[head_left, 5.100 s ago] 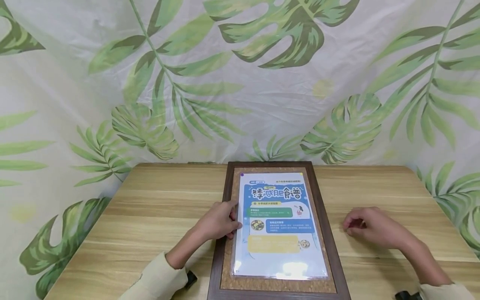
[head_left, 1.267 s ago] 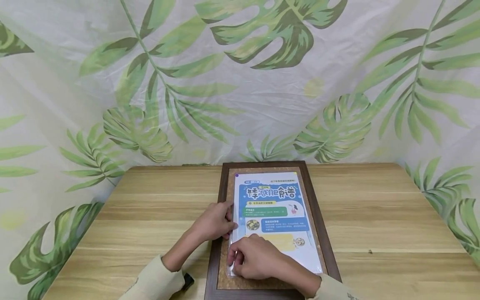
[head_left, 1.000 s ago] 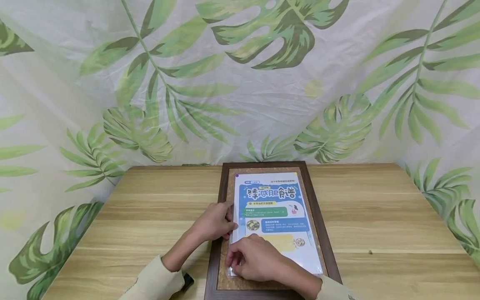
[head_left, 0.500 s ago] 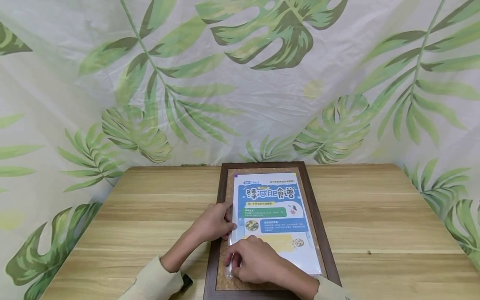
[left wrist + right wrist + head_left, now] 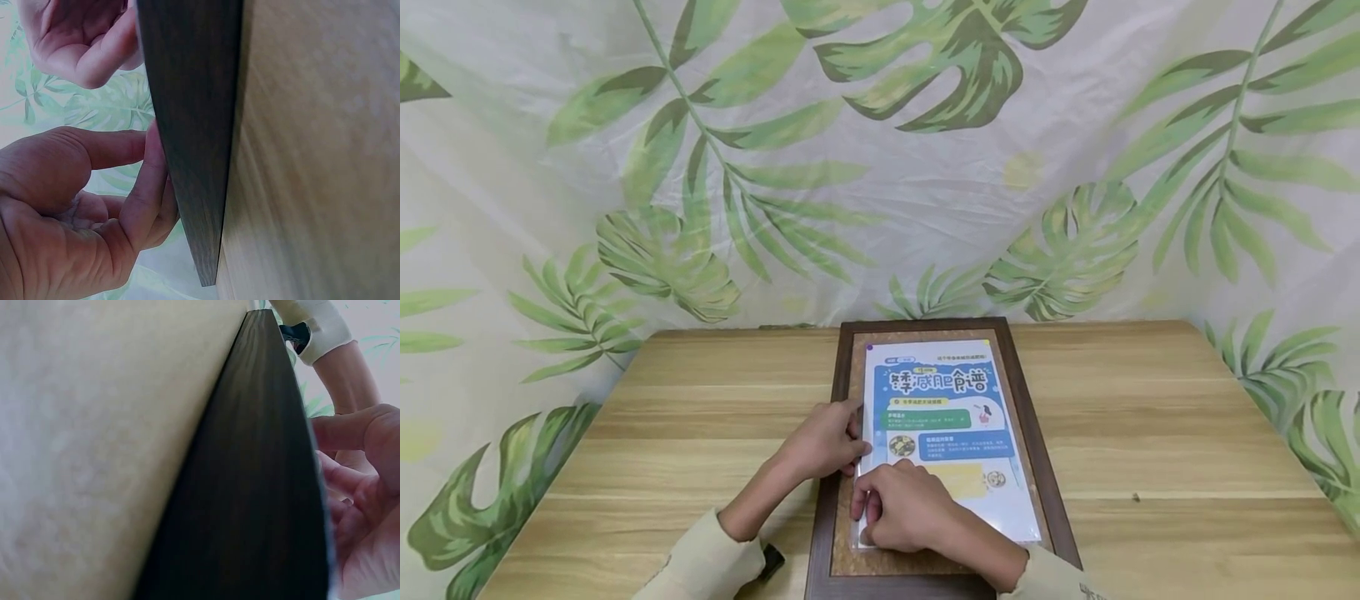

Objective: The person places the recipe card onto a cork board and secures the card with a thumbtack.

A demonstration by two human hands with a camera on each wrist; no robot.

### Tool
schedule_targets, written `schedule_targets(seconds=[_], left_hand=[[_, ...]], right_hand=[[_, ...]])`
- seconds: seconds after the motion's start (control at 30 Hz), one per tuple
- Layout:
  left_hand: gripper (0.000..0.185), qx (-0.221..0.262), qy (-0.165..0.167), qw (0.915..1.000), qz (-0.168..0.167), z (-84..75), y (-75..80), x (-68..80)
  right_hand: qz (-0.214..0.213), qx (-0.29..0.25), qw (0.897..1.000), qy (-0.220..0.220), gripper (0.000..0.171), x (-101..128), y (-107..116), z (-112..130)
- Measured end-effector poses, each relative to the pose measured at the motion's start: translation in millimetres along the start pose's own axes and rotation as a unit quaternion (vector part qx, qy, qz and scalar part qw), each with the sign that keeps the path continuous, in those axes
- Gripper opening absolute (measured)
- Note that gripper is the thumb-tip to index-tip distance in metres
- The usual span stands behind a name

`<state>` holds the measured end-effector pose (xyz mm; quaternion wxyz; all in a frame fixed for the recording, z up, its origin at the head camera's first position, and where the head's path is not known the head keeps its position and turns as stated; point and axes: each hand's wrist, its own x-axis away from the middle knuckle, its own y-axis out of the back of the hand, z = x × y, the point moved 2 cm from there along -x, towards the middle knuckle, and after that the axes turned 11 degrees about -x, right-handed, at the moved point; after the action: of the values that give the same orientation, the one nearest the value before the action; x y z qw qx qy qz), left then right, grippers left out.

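A printed poster (image 5: 940, 417) with blue, green and yellow blocks lies on a dark-framed cork board (image 5: 887, 564). Its upper corners carry a purple pushpin (image 5: 869, 347) and a yellow pushpin (image 5: 987, 342). My left hand (image 5: 823, 437) rests thumb and fingertips along the poster's left edge; the left wrist view shows that hand (image 5: 94, 212) beyond the frame's side (image 5: 194, 125). My right hand (image 5: 906, 508) bends its fingers down at the poster's lower left corner. I cannot tell what, if anything, its fingertips pinch, as the hand covers them.
The board lies on a wood-grain table (image 5: 1150, 417), its far end near a leaf-patterned cloth (image 5: 940, 167) hanging behind. A black object (image 5: 771, 562) shows at the left sleeve (image 5: 703, 562). A small dark mark (image 5: 1136, 497) is on the table at right.
About five seconds ago my right hand was over the table right of the board; it has come left to the poster's lower left corner and stayed there. My left hand keeps its place.
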<state>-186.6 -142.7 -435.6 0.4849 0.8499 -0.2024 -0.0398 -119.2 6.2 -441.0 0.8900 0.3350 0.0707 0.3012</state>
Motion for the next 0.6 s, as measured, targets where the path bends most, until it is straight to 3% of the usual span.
schedule_targets(seconds=[0.6], left_hand=[[0.046, 0.005, 0.011, 0.9999, -0.007, -1.0, 0.1, 1.0]], right_hand=[[0.034, -0.002, 0.998, 0.061, 0.015, 12, 4, -6]])
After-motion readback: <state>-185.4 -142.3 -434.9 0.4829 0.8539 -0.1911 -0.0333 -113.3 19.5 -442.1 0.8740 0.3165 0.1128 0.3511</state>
